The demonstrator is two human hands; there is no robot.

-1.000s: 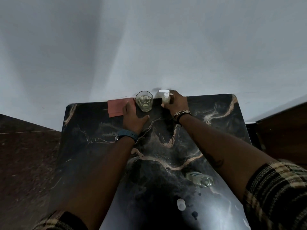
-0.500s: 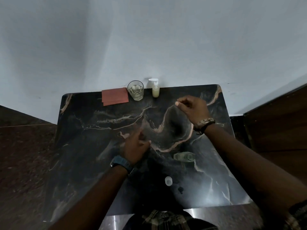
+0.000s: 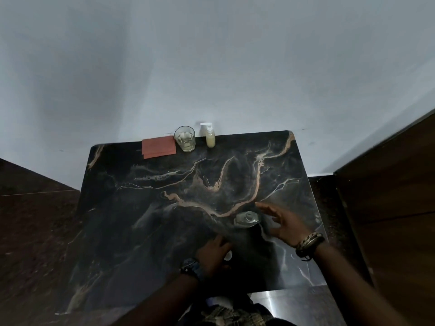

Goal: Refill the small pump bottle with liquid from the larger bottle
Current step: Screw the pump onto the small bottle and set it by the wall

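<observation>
Small pump bottle [image 3: 210, 137] upright, yellowish liquid inside.

1. Your left hand [image 3: 213, 255] is bare, with no rings that can be made out in the dim light.
2. On your left wrist sits a watch [image 3: 189, 267] with a dark face and a bluish strap, at about 7 o'clock from the hand.
3. Your right hand [image 3: 283, 223] is bare as well.
4. Your right wrist carries a stack of bracelets [image 3: 309, 244]: tan braided cord beside dark bands, with a short dark loose end hanging at 6 o'clock.
5. Both forearms are uncovered.
6. At the bottom edge, between your arms, shows plaid cloth [image 3: 231, 315] in dark and tan checks.
</observation>
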